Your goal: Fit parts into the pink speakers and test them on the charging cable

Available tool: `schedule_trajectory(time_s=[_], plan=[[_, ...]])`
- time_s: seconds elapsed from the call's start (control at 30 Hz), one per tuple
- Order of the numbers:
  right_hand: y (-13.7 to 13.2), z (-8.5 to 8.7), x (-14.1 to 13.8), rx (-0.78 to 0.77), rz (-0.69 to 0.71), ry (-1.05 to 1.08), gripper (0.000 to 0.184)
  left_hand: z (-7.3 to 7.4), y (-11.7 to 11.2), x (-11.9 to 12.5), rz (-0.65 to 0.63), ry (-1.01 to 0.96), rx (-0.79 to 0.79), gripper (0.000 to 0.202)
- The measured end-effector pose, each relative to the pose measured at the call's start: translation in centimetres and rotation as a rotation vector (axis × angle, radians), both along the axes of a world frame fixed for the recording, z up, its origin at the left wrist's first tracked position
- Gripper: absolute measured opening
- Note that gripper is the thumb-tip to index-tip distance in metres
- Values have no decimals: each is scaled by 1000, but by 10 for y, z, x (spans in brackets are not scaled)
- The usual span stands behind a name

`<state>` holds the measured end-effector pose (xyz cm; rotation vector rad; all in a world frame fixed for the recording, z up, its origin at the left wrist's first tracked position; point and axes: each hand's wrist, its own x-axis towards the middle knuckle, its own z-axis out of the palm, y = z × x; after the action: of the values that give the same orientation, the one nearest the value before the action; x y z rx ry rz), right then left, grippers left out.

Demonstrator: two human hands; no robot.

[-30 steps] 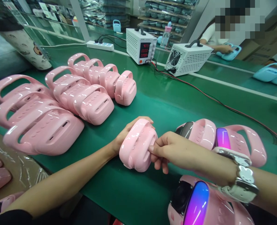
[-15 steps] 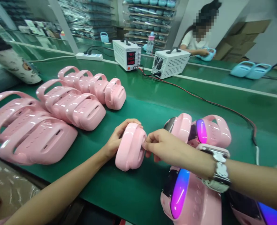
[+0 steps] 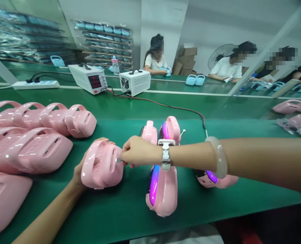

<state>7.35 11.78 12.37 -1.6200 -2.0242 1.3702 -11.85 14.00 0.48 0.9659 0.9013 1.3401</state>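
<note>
My left hand is wrapped round the far side of a pink portable speaker with a carrying handle, tilted so its slotted end faces right. My right hand, with a watch at the wrist, pinches a small silver-tipped piece right at that slotted end. My fingers cover most of the piece, so I cannot tell its kind. Below my right wrist stands another pink speaker with a glowing purple-blue front. More lit speakers sit behind and beside my right forearm, partly hidden by it.
Rows of pink speakers fill the left side. Farther back are a power strip, a power supply with a display and a second white unit. A red-black cable crosses the table. Several people work with blue speakers beyond.
The view has swung right, bringing more people into sight. The held speaker has turned so its slotted end shows more. The silver tip between my right fingers has come into view.
</note>
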Motion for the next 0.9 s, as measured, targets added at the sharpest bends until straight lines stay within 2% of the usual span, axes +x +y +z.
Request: schedule_trajectory(time_s=[0.07, 0.13, 0.17, 0.23, 0.27, 0.33, 0.4, 0.43, 0.53, 0.63, 0.73, 0.83, 0.9], plan=[[-9, 29, 18, 9, 23, 9, 22, 2, 1, 1, 3, -11, -36, 52], [-23, 58, 48, 116, -9, 30, 19, 7, 2, 4, 3, -8, -64, 55], [-32, 70, 67, 225, -68, 38, 16, 9, 2, 7, 3, 7, -57, 55], [-52, 80, 113, 431, -236, 51, 16, 14, 1, 12, 4, 51, -7, 52], [-60, 78, 140, 491, -344, 42, 18, 15, 1, 15, 7, 68, 20, 50], [-74, 59, 198, 565, -573, -14, 20, 17, 0, 19, 18, 76, 60, 47], [-80, 28, 255, 538, -719, -105, 20, 17, 0, 21, 33, 69, 86, 46], [-81, 10, 280, 465, -790, -166, 21, 17, -1, 22, 44, 69, 98, 46], [-78, -38, 325, 153, -795, -307, 14, 18, -3, 21, 95, 80, 119, 46], [-72, -74, 326, 78, -774, -304, 10, 16, -7, 20, 170, 108, 132, 51], [-66, -92, 310, 84, -736, -269, 12, 12, -9, 18, 240, 152, 138, 53], [-59, -91, 307, 96, -705, -265, 19, 15, -10, 10, 250, 226, 131, 53], [-55, -79, 308, 139, -664, -276, 26, 26, -16, 4, 254, 288, 133, 50]])
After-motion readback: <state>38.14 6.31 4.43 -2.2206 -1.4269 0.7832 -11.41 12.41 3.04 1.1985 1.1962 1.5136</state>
